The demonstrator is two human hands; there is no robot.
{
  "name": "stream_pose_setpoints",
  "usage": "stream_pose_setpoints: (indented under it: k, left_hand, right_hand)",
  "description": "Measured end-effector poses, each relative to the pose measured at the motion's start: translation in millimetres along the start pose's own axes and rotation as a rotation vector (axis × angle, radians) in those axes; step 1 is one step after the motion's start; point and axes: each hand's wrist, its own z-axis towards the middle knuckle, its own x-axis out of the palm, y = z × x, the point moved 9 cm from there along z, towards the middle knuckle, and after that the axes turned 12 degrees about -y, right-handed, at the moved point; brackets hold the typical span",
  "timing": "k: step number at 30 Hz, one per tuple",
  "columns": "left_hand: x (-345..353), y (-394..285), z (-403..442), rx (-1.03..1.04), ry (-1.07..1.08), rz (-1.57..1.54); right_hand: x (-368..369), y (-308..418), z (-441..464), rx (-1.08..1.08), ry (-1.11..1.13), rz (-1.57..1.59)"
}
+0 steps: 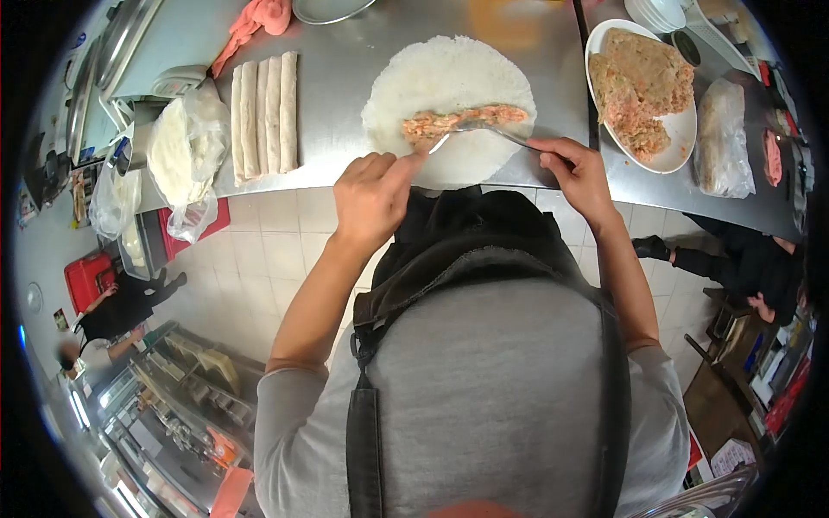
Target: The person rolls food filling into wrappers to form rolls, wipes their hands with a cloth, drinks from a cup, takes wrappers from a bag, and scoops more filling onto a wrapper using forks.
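A round white wrapper sheet lies flat on the steel counter in front of me. Across its lower half runs a strip of pinkish minced filling. My right hand grips a metal spoon by its handle, and the spoon's bowl rests against the filling. At the lower left edge of the sheet, my left hand is closed on a thin shiny utensil, whose tip reaches towards the filling; its kind is hard to make out.
Several long pale rolls lie side by side at left, beside a plastic bag of white sheets. A white oval dish of minced filling stands at right, next to a wrapped plastic bag. Other people are at both sides.
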Motion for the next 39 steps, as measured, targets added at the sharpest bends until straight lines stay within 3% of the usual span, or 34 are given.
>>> stream_pose_setpoints:
  k: [4,7,10,12,14,17,20,22,24,26,28,32,35,38,39]
  left_hand:
    - [-0.2,12.2,-5.0,0.004,-0.017,0.079]
    - [-18.2,13.2,0.8,-0.117,0.025,0.096]
    - [-11.9,5.1,8.9,-0.062,-0.031,0.052]
    - [-3.7,13.8,-0.4,-0.052,0.009,0.074]
    - [-4.8,23.3,-4.5,-0.033,0.045,0.096]
    - [-25.5,35.3,-3.6,-0.153,0.053,0.057]
    - [-18.0,30.2,8.6,-0.157,-0.046,0.023]
    - [-0.7,27.8,-0.2,-0.124,-0.043,0.037]
    - [15.1,15.8,-9.7,0.039,0.033,0.141]
    - [6.3,16.1,-10.2,0.058,0.016,0.101]
    - [-5.5,30.4,-9.9,-0.096,-0.079,0.039]
    - [-14.2,38.0,-6.6,-0.109,-0.071,0.042]
    - [-30.6,65.9,-6.4,-0.256,-0.130,0.046]
    - [-24.4,63.6,-6.1,-0.205,-0.025,0.059]
    - [-21.2,57.1,-7.9,-0.141,-0.021,0.073]
  right_hand:
    - [-8.4,6.0,-1.6,-0.015,-0.014,-0.047]
    - [-21.8,-12.8,-1.6,0.053,-0.010,0.050]
    - [-3.6,5.8,-0.5,-0.058,0.061,-0.005]
    - [4.7,11.6,-4.0,-0.004,0.093,-0.081]
    - [-4.8,17.2,-2.2,-0.071,-0.058,-0.060]
    - [-0.5,1.3,-6.9,-0.077,-0.075,0.081]
    - [22.8,23.0,-9.1,-0.074,0.061,-0.087]
    - [23.9,24.5,-8.0,-0.153,-0.006,-0.092]
    - [6.3,16.9,-6.0,-0.169,-0.128,-0.088]
    - [-0.1,3.9,-7.1,-0.092,-0.104,-0.057]
    - [-1.7,10.0,-10.9,-0.130,-0.090,-0.003]
    - [-3.1,26.7,-9.7,-0.121,-0.125,-0.194]
    - [-0.9,19.2,-12.9,-0.116,-0.045,-0.044]
    - [10.3,44.4,-15.6,-0.276,-0.054,-0.188]
    - [15.1,44.7,-13.7,-0.232,-0.055,-0.196]
